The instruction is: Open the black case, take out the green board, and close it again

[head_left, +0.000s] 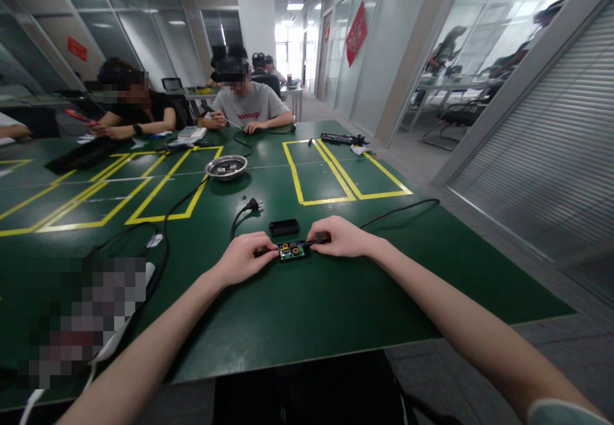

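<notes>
A small green circuit board (292, 252) with copper-wound coils lies in front of me, with black casing around its edge. My left hand (244, 259) is closed in a pinch at the board's left end, where a dark cable piece partly shows between the fingers. At the other end, my right hand (341, 237) grips the black cable (320, 241) where it meets the board. Just behind the board sits an open black plastic case half (284, 227). A black power plug (253, 205) on a cord rests beyond my left hand.
A metal bowl (226, 167) holds small metal parts. Yellow tape (326, 201) marks rectangles on the green table (384, 310). A black cable (407, 208) runs off to the right. At left are a white power strip (118, 332) and cords. Two people sit across the table.
</notes>
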Demonstrator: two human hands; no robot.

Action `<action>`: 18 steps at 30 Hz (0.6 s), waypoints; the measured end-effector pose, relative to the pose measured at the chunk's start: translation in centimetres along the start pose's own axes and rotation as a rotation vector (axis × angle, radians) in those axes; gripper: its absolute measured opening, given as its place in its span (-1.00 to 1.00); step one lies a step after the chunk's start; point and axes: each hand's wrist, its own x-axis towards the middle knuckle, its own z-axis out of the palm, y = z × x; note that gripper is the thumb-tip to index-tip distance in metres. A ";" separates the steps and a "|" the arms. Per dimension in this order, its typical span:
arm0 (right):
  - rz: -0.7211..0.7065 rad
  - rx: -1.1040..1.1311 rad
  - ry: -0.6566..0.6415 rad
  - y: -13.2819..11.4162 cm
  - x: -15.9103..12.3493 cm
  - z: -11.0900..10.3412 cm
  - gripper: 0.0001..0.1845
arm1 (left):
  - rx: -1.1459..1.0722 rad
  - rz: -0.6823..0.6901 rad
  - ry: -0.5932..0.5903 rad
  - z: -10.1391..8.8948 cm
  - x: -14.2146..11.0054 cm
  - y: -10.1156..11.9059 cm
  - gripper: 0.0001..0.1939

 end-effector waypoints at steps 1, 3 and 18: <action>0.002 0.014 -0.005 0.0 0.0 0.0 -0.89 | 0.007 0.007 0.006 0.0 0.0 0.0 -0.77; 0.007 0.058 -0.023 0.0 0.0 0.1 -0.87 | 0.002 0.019 -0.011 0.1 0.0 0.0 -0.81; -0.002 0.064 -0.093 -0.3 -0.2 -0.1 -0.93 | 0.020 0.051 -0.102 0.3 0.0 -0.3 -0.80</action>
